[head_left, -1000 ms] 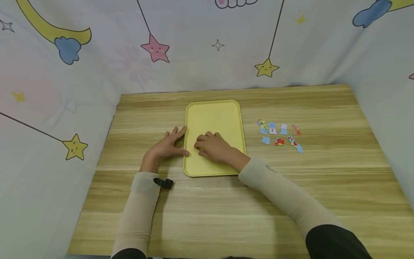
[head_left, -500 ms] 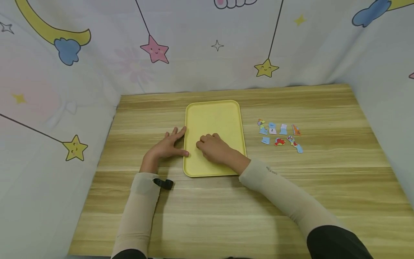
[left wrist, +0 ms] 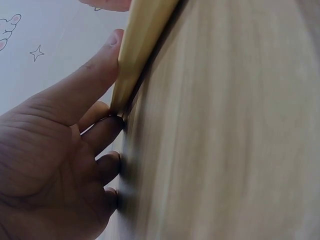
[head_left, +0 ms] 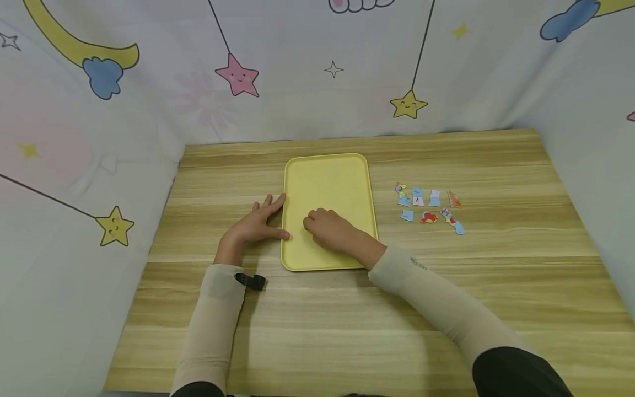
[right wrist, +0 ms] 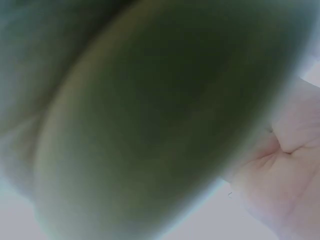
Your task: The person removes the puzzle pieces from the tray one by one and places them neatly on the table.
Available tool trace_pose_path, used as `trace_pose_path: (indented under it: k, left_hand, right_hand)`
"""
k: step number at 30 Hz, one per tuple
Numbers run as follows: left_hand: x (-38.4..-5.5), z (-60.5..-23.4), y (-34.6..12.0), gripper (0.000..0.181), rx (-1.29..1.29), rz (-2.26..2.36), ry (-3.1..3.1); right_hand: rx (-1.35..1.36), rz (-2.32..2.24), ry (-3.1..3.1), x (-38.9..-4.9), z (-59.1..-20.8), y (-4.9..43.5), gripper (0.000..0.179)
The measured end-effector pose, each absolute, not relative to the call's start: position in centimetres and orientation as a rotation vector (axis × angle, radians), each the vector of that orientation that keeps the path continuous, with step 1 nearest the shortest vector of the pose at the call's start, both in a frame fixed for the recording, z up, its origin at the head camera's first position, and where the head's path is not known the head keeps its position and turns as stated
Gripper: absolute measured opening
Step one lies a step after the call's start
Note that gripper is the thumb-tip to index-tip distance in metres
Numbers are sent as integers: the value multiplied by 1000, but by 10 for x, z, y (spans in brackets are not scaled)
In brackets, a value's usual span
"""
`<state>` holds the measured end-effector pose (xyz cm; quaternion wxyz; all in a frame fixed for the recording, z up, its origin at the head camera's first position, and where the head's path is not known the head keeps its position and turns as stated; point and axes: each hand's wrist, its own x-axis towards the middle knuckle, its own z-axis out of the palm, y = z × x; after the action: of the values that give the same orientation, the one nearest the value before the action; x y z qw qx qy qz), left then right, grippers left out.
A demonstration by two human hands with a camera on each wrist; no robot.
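A shallow yellow tray (head_left: 329,176) with rounded corners lies on the wooden table. My left hand (head_left: 255,223) steadies its left edge, thumb and forefinger spread apart. In the left wrist view the thumb (left wrist: 102,62) presses against the tray's side, while other fingertips rest low by the table. Over the tray's lower middle is my right hand (head_left: 333,229), back upward, fingers curled down. Whatever may be under those fingertips is hidden. A dark blurred shape fills most of the right wrist view, where only part of the palm (right wrist: 285,180) shows.
Several small puzzle pieces lie flat in two rough rows right of the tray, among them a red-and-blue piece (head_left: 429,217) and an orange piece (head_left: 454,199). A printed white curtain (head_left: 317,105) rises behind the wooden table (head_left: 317,331). A black strap (head_left: 250,281) is at the left wrist.
My right hand has shifted slightly right and towards me over the tray, and its fingers have drawn in more. The left hand, the tray and the loose pieces stay put.
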<state>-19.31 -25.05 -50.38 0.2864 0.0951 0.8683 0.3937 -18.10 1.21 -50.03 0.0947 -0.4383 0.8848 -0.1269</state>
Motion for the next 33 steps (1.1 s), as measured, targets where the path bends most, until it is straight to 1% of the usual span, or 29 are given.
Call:
trace_pose_path:
  k: [10,17,26,33]
  left_hand:
    - [-192,-503,-250,115,244,1049,2320]
    - [-192,-504,-250,116,228,1067,2311]
    - [-193,-504,-250,116,222,1063,2312]
    - [-192,-504,-250,116,224,1071,2307]
  right_hand:
    - [-1320,-422,2671,-180,-498,27,20]
    - [-1388,-443,2733,-177,-498,37,19]
    - [-1356,-447,2776,-175,-499,51,19]
    - [-1323,-519,2810,-177,-495,70,16]
